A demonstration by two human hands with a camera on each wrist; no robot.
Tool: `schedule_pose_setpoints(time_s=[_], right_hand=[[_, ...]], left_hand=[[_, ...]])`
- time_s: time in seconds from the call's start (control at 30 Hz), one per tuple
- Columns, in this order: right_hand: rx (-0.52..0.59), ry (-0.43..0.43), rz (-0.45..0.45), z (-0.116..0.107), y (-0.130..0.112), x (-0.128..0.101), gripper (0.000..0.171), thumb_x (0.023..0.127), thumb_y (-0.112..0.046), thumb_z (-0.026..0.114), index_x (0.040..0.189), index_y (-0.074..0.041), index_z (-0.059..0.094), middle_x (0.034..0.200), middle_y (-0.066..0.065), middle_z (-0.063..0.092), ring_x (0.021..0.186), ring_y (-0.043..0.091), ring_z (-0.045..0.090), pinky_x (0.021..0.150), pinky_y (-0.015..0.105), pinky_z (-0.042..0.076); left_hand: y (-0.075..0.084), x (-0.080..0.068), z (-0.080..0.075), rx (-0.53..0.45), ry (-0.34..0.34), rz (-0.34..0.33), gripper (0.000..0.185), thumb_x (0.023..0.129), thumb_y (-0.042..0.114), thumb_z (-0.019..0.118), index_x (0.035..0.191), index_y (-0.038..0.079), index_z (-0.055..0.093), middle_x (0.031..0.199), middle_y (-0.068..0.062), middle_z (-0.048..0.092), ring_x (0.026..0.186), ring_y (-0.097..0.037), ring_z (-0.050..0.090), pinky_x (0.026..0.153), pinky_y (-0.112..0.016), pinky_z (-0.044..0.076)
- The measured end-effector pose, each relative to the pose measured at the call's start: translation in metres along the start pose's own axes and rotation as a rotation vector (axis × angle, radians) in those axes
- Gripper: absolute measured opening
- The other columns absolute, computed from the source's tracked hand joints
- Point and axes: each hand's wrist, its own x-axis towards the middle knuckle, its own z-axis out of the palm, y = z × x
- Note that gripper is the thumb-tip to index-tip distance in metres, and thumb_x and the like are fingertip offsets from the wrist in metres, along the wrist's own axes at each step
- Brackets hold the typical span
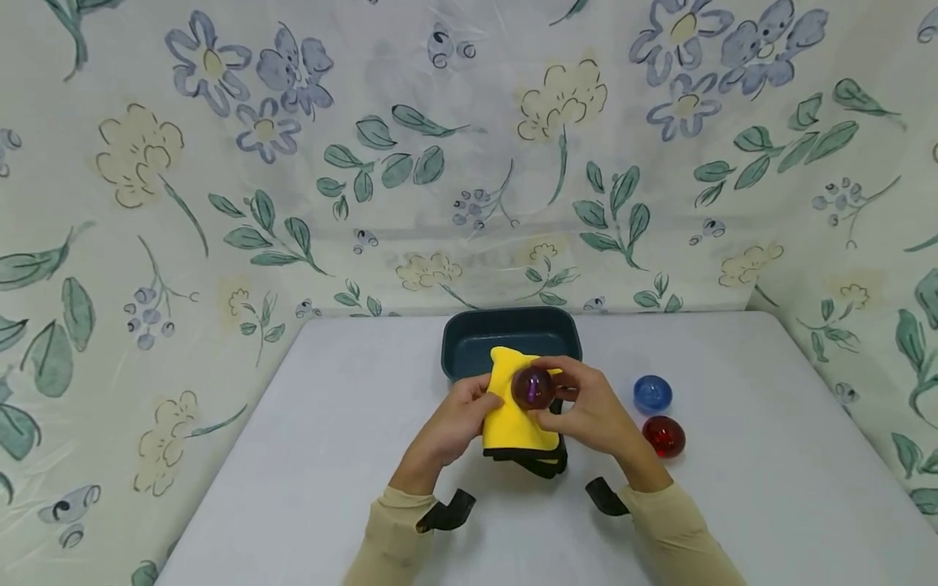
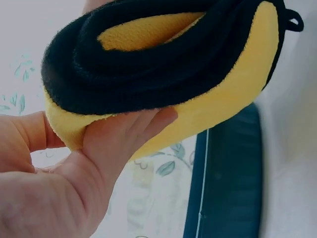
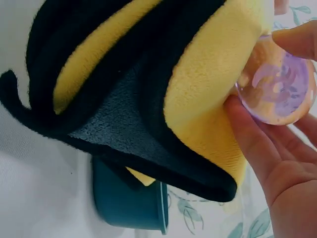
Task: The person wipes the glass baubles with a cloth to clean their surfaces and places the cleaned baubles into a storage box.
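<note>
Fingers (image 3: 257, 144) of the right hand (image 1: 593, 411) curl round a small purple cup (image 1: 532, 388), pinching its rim between thumb and fingertips and pressing it against the yellow face of a folded cloth (image 1: 513, 423). In the right wrist view the cup (image 3: 277, 84) shows as clear, glassy plastic or glass with a purple tint, its open side toward the camera and its back against the cloth (image 3: 198, 89). The left hand (image 1: 458, 419) holds the cloth from the other side; in the left wrist view the fingers (image 2: 133, 126) lie almost straight under the yellow fold, the thumb lower down, cradling the cloth (image 2: 163, 69) more than squeezing it. The cloth looks thick, soft and floppy, yellow on one side and black on the other, so it seems best supported from beneath across the fold. The cup looks light, hard and smooth, likely slippery, and I would judge the rim the safest place to grip it. Both are held just above the white table (image 1: 330, 423), in front of a dark teal tray (image 1: 469, 338). A blue cup (image 1: 652, 394) and a red cup (image 1: 664, 435) sit on the table just right of the right hand, near each other.
</note>
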Motion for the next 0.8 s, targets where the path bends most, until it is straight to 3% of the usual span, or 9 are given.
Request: schedule_pose_setpoints(time_s=[0.1, 0.3, 0.53, 0.8], right_hand=[[-0.003, -0.001, -0.022, 0.001, -0.001, 0.000, 0.062, 0.077, -0.010, 0.086, 0.134, -0.011, 0.063, 0.130, 0.009, 0.069, 0.100, 0.020, 0.068, 0.093, 0.030, 0.061], [-0.028, -0.019, -0.038, 0.000, -0.005, 0.000, 0.060, 0.075, -0.014, 0.089, 0.130, -0.013, 0.068, 0.128, 0.004, 0.072, 0.102, 0.017, 0.063, 0.093, 0.047, 0.060], [-0.003, -0.097, -0.024, -0.006, -0.008, 0.001, 0.063, 0.075, -0.012, 0.090, 0.132, -0.011, 0.063, 0.133, 0.006, 0.068, 0.110, 0.020, 0.067, 0.102, 0.043, 0.059], [-0.053, -0.108, 0.000, -0.009, -0.008, 0.000, 0.066, 0.074, -0.009, 0.090, 0.133, -0.010, 0.061, 0.132, 0.008, 0.065, 0.117, 0.026, 0.067, 0.102, 0.043, 0.059]], left_hand=[[0.001, -0.001, -0.003, -0.022, -0.005, 0.006, 0.046, 0.105, 0.010, 0.041, 0.148, -0.006, 0.046, 0.130, -0.029, 0.062, 0.096, -0.015, 0.070, 0.091, -0.033, 0.063], [0.003, -0.001, -0.007, -0.034, 0.026, 0.028, 0.044, 0.103, 0.008, 0.042, 0.144, -0.007, 0.049, 0.129, -0.030, 0.063, 0.094, -0.015, 0.070, 0.089, -0.031, 0.063], [0.007, -0.002, -0.009, -0.014, 0.056, 0.040, 0.044, 0.104, 0.007, 0.044, 0.144, -0.007, 0.049, 0.127, -0.030, 0.062, 0.091, -0.015, 0.069, 0.085, -0.028, 0.063], [0.010, -0.004, -0.010, -0.021, 0.077, 0.021, 0.047, 0.105, 0.007, 0.043, 0.150, -0.006, 0.043, 0.136, -0.031, 0.059, 0.096, -0.015, 0.070, 0.092, -0.034, 0.063]])
